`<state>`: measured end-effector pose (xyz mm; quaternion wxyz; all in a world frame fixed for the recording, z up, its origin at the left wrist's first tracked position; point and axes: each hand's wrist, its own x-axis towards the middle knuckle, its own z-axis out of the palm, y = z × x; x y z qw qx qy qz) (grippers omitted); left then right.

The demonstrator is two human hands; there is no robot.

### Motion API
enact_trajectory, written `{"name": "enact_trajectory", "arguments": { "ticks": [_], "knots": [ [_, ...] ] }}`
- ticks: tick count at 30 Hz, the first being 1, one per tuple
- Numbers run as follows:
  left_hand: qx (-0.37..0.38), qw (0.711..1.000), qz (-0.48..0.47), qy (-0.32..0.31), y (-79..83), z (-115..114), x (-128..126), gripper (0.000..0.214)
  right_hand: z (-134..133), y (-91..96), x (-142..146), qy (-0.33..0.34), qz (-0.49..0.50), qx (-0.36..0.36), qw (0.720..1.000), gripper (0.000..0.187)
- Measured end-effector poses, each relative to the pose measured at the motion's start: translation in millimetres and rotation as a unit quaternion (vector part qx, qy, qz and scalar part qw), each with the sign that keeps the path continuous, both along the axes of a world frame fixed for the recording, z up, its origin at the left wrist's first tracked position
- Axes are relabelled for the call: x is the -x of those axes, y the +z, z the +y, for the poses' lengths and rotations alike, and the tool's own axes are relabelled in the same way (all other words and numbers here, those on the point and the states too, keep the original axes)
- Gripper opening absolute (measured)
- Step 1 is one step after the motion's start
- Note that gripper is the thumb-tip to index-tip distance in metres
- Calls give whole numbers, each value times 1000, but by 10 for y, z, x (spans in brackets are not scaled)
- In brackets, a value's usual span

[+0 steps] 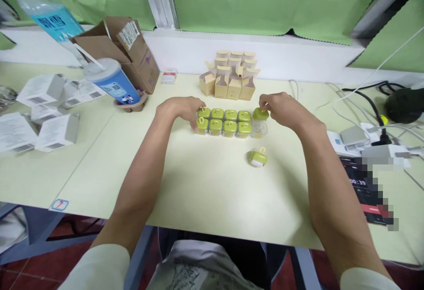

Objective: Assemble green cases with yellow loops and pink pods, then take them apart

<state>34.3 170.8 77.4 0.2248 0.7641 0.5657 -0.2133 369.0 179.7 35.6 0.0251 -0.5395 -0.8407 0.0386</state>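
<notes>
Several small clear jars with green lids (224, 122) stand in two rows on the pale table (205, 188). My left hand (181, 108) rests with curled fingers against the left end of the rows, touching the end jars. My right hand (281, 108) pinches the green lid (260, 113) of the jar at the right end of the back row. In front of it stands a clear jar without a lid (259, 129). One more green-lidded jar (257, 158) lies tipped on its side, nearer to me.
Small tan cardboard boxes (230, 78) are stacked behind the jars. A blue cup (111, 81), a brown carton (126, 49) and white labelled boxes (49, 113) sit at left. Cables, a black device (404, 104) and a phone (364, 188) lie at right.
</notes>
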Motion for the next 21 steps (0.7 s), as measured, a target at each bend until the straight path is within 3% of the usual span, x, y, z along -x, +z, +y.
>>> {"name": "enact_trajectory", "arguments": {
  "ticks": [8,14,21],
  "knots": [
    [6,1000,-17,-13,1,0,16,77,-68,55,142,-4,-47,22,999,34],
    [-6,1000,6,1,13,-13,-7,83,13,4,33,-5,85,70,994,22],
    [-5,1000,8,0,12,-11,-17,82,53,5,1,-20,128,88,988,26]
  ]
}}
